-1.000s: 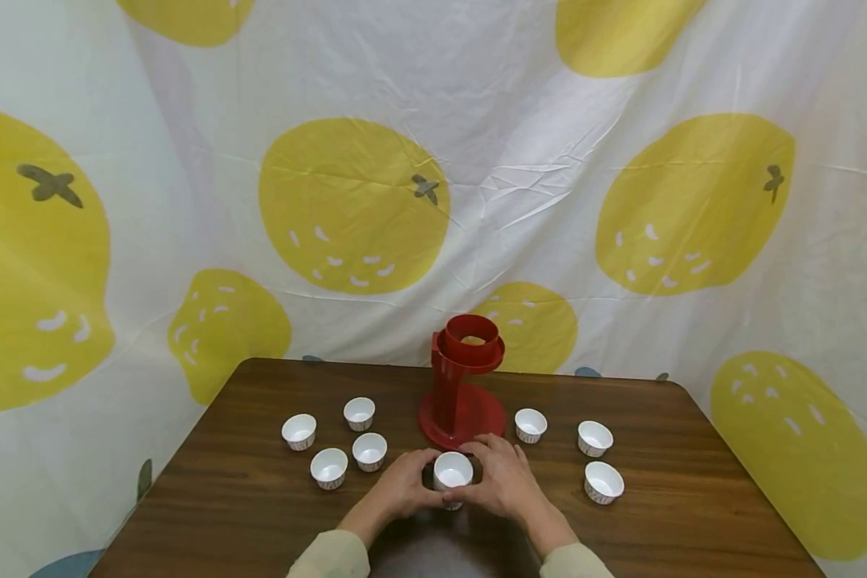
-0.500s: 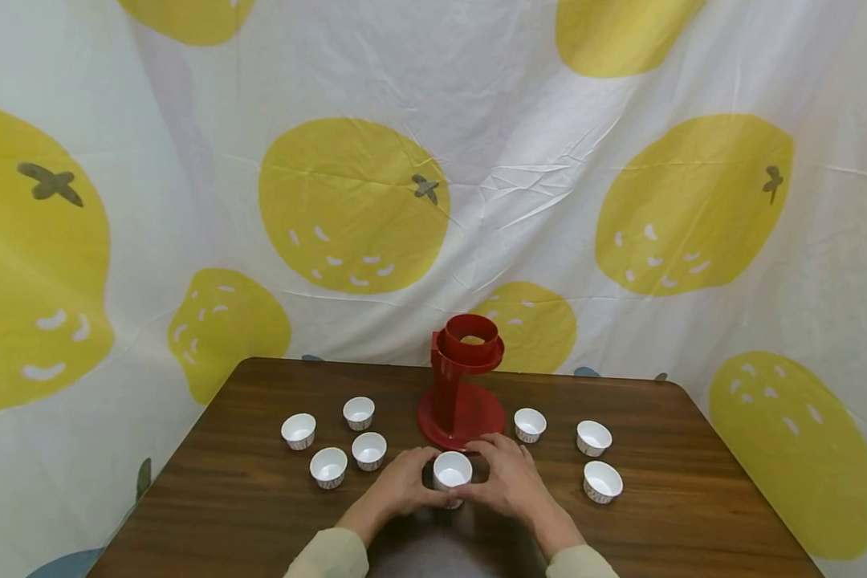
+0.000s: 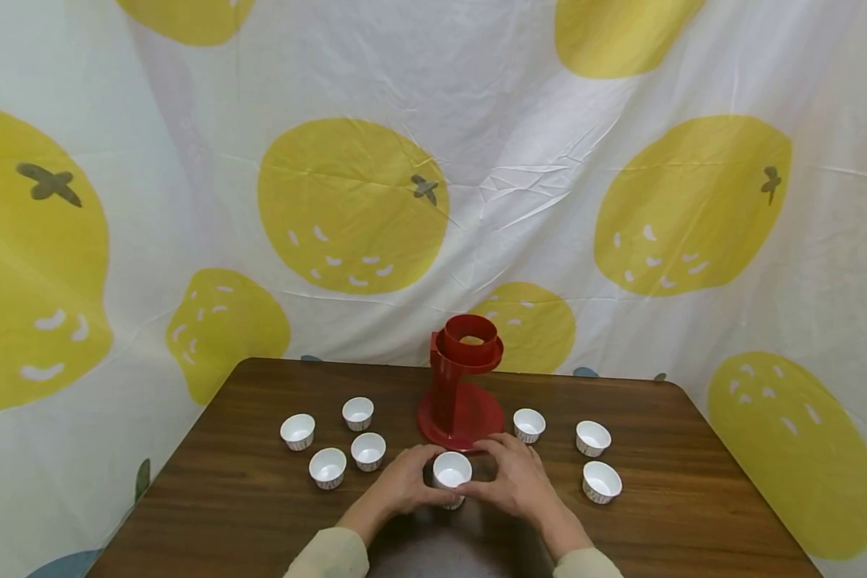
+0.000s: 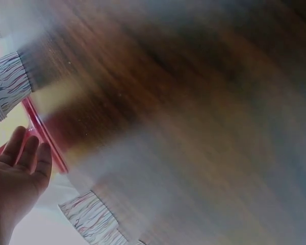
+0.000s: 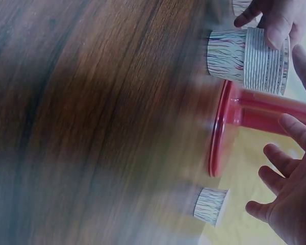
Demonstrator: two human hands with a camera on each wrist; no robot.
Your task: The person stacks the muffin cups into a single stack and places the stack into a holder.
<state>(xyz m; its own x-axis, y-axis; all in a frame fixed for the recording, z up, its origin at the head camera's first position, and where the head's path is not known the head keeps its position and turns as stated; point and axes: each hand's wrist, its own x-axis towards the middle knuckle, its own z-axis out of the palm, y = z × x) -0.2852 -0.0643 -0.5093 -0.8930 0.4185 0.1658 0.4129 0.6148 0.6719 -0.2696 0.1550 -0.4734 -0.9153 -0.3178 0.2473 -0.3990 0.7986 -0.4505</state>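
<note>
A stack of nested white paper baking cups [image 3: 451,466] stands upright near the front of the table, with wavy coloured lines on its side. My left hand [image 3: 403,483] pinches it, the thumb in front and the index finger behind. In the right wrist view the left thumb lies on the ridged rims of the stack [image 5: 262,61]. On the other side, my right hand [image 3: 514,480] has its fingers spread and apart from the stack. Its thumb tip is right by the rims; whether it touches I cannot tell. Just behind is a red stand [image 3: 445,401] with a ring-shaped top.
Several single cups [image 3: 328,468] sit upright left of the stack. To the right are three more cups [image 3: 602,482]. All are on a dark wooden table [image 3: 694,498]. A lemon-print cloth [image 3: 520,201] hangs behind the table.
The fingers of my right hand have moved a little right, away from the stack. My left hand and the stack have hardly moved.
</note>
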